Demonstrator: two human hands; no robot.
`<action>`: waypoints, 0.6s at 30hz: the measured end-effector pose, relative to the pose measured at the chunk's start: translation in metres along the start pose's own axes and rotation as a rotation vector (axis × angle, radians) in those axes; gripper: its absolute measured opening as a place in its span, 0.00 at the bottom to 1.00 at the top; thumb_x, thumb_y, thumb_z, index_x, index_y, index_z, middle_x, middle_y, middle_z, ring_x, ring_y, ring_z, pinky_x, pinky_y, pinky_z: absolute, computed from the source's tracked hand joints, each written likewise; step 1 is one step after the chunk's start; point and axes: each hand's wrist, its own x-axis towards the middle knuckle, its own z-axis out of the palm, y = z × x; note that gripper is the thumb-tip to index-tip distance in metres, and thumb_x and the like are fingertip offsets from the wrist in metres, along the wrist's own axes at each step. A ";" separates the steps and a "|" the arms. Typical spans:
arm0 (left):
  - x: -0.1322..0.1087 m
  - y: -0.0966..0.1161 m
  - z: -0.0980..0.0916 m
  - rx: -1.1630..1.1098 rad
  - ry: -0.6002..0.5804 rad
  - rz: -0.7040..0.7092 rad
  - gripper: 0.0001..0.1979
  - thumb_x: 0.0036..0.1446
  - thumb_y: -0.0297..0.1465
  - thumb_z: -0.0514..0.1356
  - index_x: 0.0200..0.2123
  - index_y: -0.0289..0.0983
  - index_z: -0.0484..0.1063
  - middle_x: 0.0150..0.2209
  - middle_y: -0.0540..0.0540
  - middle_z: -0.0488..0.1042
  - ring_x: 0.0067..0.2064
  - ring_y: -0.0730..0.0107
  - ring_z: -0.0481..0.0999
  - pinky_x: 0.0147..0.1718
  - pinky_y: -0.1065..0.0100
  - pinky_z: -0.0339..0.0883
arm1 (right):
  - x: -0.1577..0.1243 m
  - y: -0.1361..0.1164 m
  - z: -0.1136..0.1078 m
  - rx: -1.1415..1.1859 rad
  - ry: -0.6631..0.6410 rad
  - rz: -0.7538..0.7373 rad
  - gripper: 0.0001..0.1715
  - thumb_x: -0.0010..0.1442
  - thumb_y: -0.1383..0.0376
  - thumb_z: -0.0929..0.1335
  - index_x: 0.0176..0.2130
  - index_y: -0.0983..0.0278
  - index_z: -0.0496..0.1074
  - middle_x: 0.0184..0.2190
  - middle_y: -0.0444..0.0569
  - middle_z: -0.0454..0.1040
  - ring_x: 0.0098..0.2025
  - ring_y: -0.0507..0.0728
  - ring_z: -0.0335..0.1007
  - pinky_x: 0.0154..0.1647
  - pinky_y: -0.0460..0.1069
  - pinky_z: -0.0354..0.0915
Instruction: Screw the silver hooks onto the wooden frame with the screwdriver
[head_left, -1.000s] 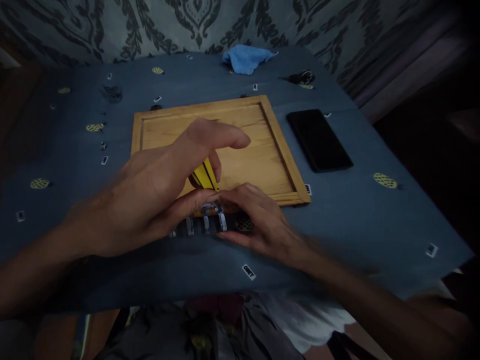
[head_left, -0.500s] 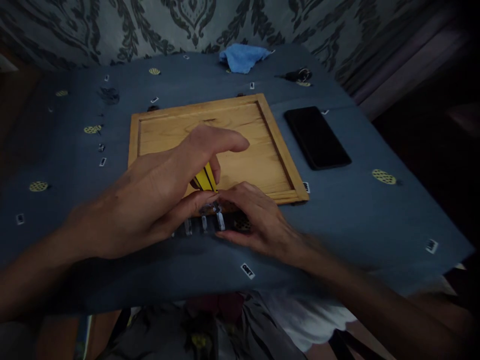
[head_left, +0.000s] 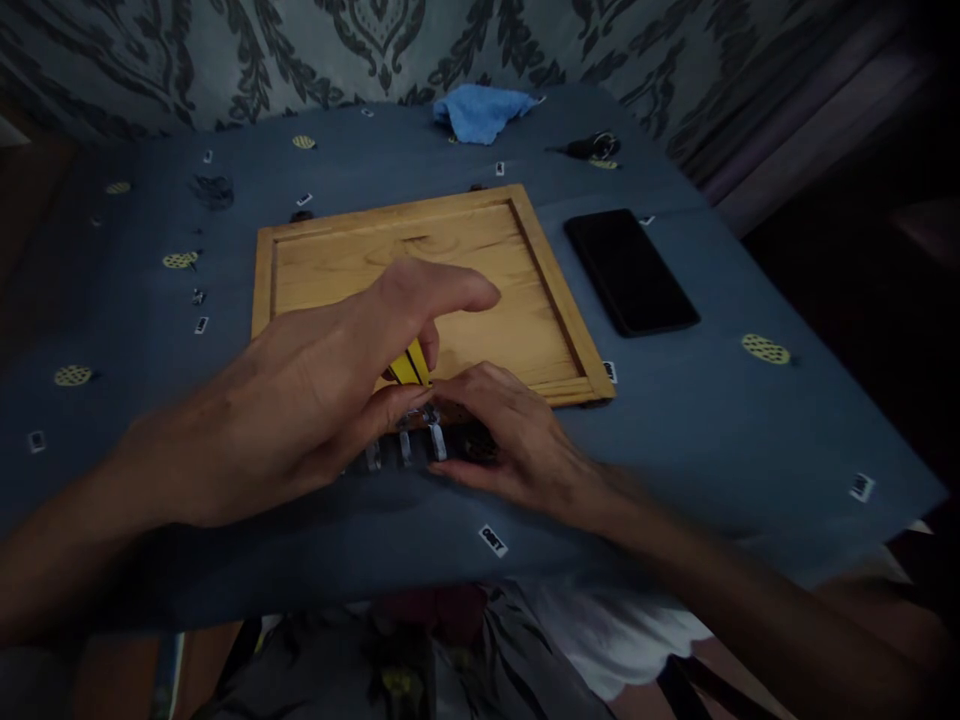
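Observation:
My left hand [head_left: 330, 355] is closed around a yellow tool handle with a black stripe [head_left: 410, 364], pointing down at the near edge of a framed wooden board [head_left: 480, 260]. Its index finger sticks out over the board. What kind of tool it is stays hidden by my fingers. Close against it, the fingertips of my right hand [head_left: 517, 425] meet the tool's lower end, with the thumb lower down near the tablecloth. Between the hands, several small shiny pieces [head_left: 439, 440] line the board's near edge; they are too dark to identify.
A black phone [head_left: 631, 271] lies right of the board. Behind it are a black pointed object with a ring [head_left: 596, 147] and a blue cloth [head_left: 482, 112]. Small dark or shiny bits [head_left: 213, 190] rest at the left on the patterned blue tablecloth [head_left: 750, 440].
The whole view has shifted slightly. Both hands keep nearly the same place and grip, and the yellow handle shows a little less above my left thumb.

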 end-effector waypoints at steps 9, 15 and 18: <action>0.014 0.008 0.012 0.036 0.012 0.088 0.15 0.71 0.35 0.53 0.57 0.40 0.67 0.44 0.45 0.74 0.45 0.58 0.81 0.38 0.61 0.76 | 0.002 0.002 0.005 0.000 0.074 -0.025 0.26 0.68 0.51 0.70 0.59 0.61 0.68 0.48 0.54 0.77 0.49 0.64 0.74 0.48 0.60 0.72; 0.002 0.000 0.016 0.225 0.002 -0.056 0.21 0.70 0.40 0.54 0.63 0.47 0.64 0.52 0.43 0.72 0.51 0.51 0.79 0.42 0.48 0.78 | 0.002 0.002 0.004 -0.012 0.065 -0.048 0.24 0.67 0.52 0.71 0.56 0.63 0.69 0.45 0.54 0.77 0.48 0.64 0.74 0.49 0.60 0.72; 0.005 0.004 0.014 0.171 0.052 -0.065 0.25 0.69 0.37 0.51 0.67 0.50 0.60 0.57 0.43 0.72 0.56 0.46 0.77 0.49 0.44 0.77 | 0.003 0.001 0.003 -0.010 0.069 -0.063 0.25 0.68 0.52 0.70 0.57 0.64 0.69 0.44 0.55 0.76 0.46 0.63 0.73 0.47 0.59 0.72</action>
